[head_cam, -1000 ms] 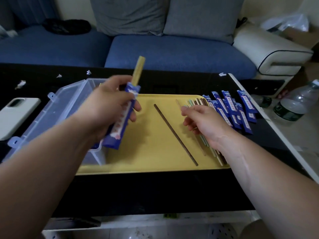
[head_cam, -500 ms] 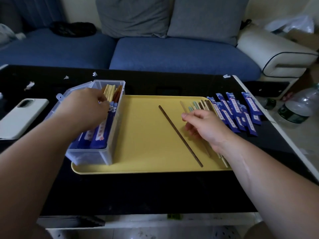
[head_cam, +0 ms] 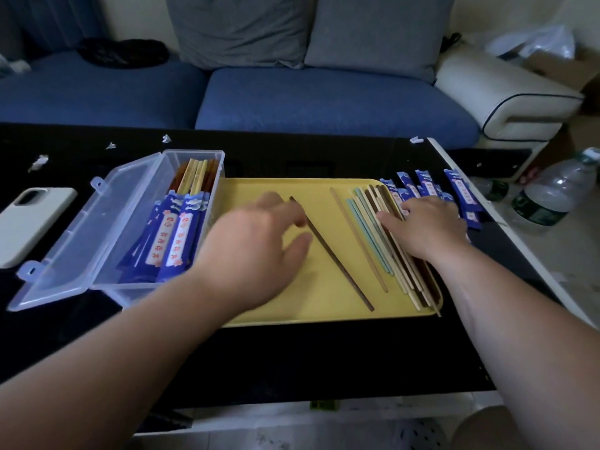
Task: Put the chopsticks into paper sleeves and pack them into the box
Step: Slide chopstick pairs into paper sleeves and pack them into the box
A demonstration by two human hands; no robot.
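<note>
Left hand (head_cam: 256, 245) fingers spread, empty, over dark brown wooden chopstick (head_cam: 337, 261); right hand (head_cam: 428, 228) fingers straight, flat on loose multicoloured chopstick pile (head_cam: 399, 274).

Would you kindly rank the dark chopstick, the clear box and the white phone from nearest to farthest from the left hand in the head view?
1. The dark chopstick, at the fingertips of the left hand on the yellow tray.
2. The clear box, just left of the hand.
3. The white phone, far left on the black table.
</note>
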